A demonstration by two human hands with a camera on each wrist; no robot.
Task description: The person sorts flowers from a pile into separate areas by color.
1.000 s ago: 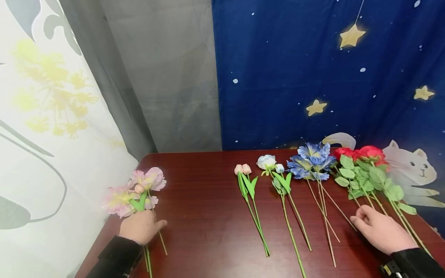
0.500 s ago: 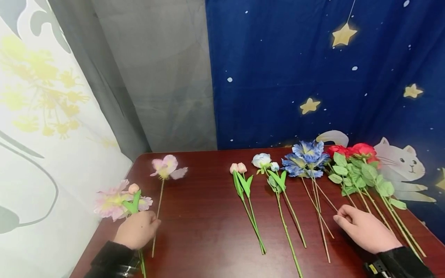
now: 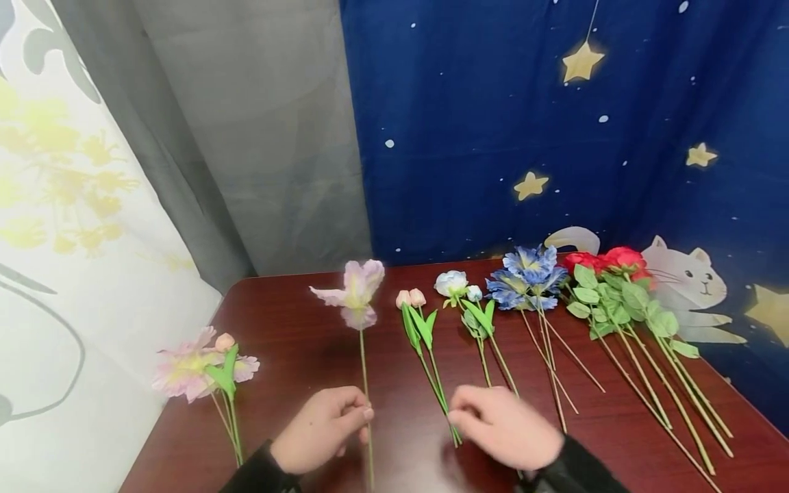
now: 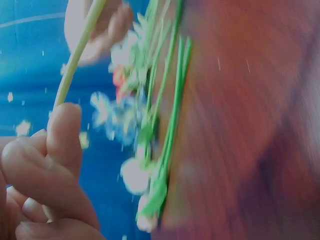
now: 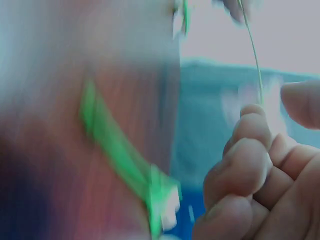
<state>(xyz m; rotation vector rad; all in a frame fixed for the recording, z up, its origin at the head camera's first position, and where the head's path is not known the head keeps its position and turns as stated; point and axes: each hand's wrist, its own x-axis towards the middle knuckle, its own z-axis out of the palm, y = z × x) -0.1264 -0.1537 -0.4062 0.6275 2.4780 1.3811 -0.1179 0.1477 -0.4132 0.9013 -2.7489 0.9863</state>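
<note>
In the head view my left hand (image 3: 327, 428) pinches the thin stem of a pale pink artificial iris (image 3: 357, 291), which stands upright over the table. The left wrist view shows the stem (image 4: 80, 55) running up from between thumb and fingers. My right hand (image 3: 502, 424) is at the lower middle, overlapping the stem ends of two pink tulips (image 3: 419, 322). Its fingers are loosely curled and hold nothing, and the thumb (image 5: 302, 102) stands apart from them in the right wrist view. At the left lie pink irises with a pink tulip (image 3: 200, 366).
Right of the tulips lie a white-blue peony and a pale blue tulip (image 3: 471, 294), blue irises (image 3: 530, 274) and red roses (image 3: 616, 267) with leafy stems. The dark red table (image 3: 283, 342) ends at a grey curtain (image 3: 271, 137) and a blue starry one (image 3: 456, 137).
My left hand has come away from the pink bunch at the left, carrying one pink iris rightwards to the middle. The right hand has moved left from beside the roses. The head view has shifted right.
</note>
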